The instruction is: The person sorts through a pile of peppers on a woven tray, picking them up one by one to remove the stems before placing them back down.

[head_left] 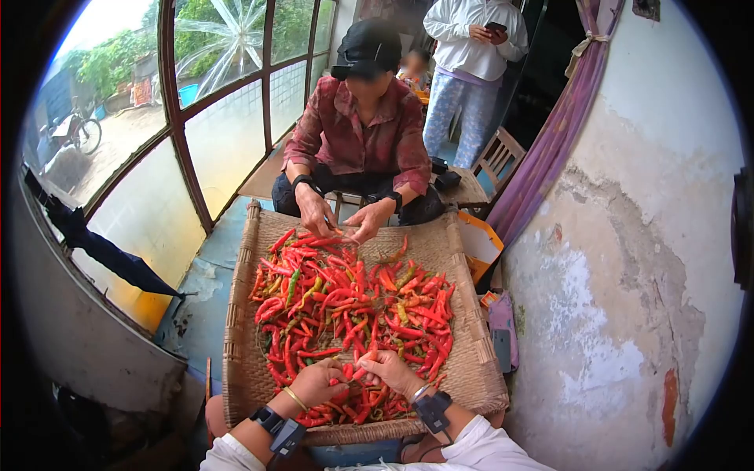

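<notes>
A heap of red chili peppers [342, 298], with some green and yellowish ones among them, lies on a woven tray [239, 314]. Over the near side of the heap, my left hand [314, 386] is closed, its fingertips pinching a red chili pepper partly hidden by the fingers. Close beside it, my right hand [391, 372] grips another red chili pepper [364, 364] between thumb and fingers. The two hands almost meet. Both wrists carry bracelets and dark strapped devices.
Across the tray sits a person [365, 133] in a dark cap, both hands over the far peppers. Behind, someone standing [471, 78] holds a phone. A folded umbrella [110, 243] leans at left by the windows. A cardboard box [477, 243] and a purple pouch [504, 330] lie along the right wall.
</notes>
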Motion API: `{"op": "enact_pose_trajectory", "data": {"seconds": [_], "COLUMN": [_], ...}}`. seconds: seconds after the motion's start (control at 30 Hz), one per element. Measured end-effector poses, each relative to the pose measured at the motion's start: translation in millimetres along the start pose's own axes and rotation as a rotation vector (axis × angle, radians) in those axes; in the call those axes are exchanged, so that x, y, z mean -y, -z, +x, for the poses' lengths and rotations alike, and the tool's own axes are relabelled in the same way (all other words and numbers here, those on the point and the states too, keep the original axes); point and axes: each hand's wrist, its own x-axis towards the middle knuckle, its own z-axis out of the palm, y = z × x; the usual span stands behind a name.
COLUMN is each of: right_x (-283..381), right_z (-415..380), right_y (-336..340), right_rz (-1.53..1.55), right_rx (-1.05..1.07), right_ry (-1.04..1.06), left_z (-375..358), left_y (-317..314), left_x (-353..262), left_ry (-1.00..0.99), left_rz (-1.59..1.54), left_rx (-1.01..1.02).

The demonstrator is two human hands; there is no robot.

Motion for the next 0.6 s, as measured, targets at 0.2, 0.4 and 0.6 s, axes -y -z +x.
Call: {"op": "enact_pose_trajectory", "data": {"seconds": [0.2, 0.4, 0.6], "right_x": [0, 14, 19], "right_z": [3, 2, 0], "right_y": [19, 40, 40], "right_rz": [0.045, 0.091, 0.158], "right_rx": [-0.045, -0.283, -0.203], "right_ry": [-0.016, -0.009, 0.029], "left_z": [2, 2, 2], "left_y": [10, 5, 0], "left_x": [-10, -1, 1], "left_ry": [0.172, 0.203, 0.194], "left_rz": [0.080, 0.199, 0.217], "left_rx": [0.180, 0.194, 0.042]}}
